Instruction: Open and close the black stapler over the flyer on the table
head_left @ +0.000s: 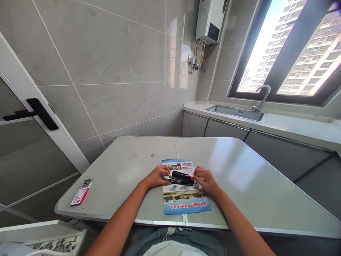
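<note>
A black stapler [181,179] lies sideways over a printed leaflet [183,208], in front of me on the table. Its metal staple channel shows at the left end, and there my left hand [157,176] grips it with the fingers curled round. At the other end, beside a small red part, the fingertips of my right hand [206,180] pinch the stapler. The leaflet has a blue bottom band, dense text and small photos near its top. Part of the stapler's left end is hidden by my fingers.
A small strip of staples [152,155] lies farther back on the table [247,199]. A red-and-white packet [81,192] rests near the left edge. Below left stands a white open drawer or box [48,231]. A counter with a sink [237,112] runs along the right.
</note>
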Motion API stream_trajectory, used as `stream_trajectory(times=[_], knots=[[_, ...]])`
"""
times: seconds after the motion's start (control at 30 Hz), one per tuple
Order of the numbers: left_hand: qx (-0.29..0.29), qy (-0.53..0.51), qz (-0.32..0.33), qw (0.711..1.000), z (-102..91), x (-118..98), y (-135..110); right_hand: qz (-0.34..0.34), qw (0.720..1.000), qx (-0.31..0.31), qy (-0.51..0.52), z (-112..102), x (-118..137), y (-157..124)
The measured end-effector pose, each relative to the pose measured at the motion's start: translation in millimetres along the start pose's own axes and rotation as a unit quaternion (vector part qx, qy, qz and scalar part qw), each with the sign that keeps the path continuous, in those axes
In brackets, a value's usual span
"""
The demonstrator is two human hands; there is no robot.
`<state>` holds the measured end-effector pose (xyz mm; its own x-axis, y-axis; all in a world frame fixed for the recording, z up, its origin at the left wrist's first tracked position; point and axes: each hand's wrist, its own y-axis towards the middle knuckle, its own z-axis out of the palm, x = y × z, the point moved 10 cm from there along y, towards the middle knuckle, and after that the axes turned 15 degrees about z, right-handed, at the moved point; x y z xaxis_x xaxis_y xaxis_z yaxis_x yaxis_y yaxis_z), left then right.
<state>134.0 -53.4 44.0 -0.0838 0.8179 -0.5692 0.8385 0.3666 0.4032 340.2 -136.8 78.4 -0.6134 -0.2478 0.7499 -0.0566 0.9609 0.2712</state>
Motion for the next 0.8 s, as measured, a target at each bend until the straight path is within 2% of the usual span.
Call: stream_trajectory(times=[0.17,0.27,0.4,0.5,0.57,0.63,0.7,0.73,0.8], knots=[[-0.012,-0.012,0.010,1.000,-1.0,1,1,-0.001,1.000,-0.028,0.007,4,1,3],[-0.005,-0.001,0.015,1.000,-0.6,-1,1,0.003,1.000,0.008,0.015,23,3,5],[-0.010,-0.005,0.018,1.000,-3.4,-1,-2,0.025,0.998,0.054,-0.034,46,3,4],[-0.061,-0.034,0.014,0.997,-12.0,7,-2,0.006,0.998,0.038,-0.054,45,5,2],[-0.126,-0.086,0.012,0.988,-18.4,14,0,-0.015,0.998,-0.014,-0.057,35,6,1],[-0.208,-0.187,0.001,0.960,-21.3,25,0,-0.053,0.993,-0.081,-0.060,24,9,-2],[-0.273,-0.311,-0.026,0.910,-16.1,38,-2,-0.113,0.981,-0.138,-0.072,19,17,-8],[-0.284,-0.364,-0.047,0.886,-9.9,43,-3,-0.147,0.973,-0.157,-0.083,18,22,-12],[-0.260,-0.443,-0.092,0.853,6.2,47,-4,-0.211,0.954,-0.175,-0.122,23,33,-19]])
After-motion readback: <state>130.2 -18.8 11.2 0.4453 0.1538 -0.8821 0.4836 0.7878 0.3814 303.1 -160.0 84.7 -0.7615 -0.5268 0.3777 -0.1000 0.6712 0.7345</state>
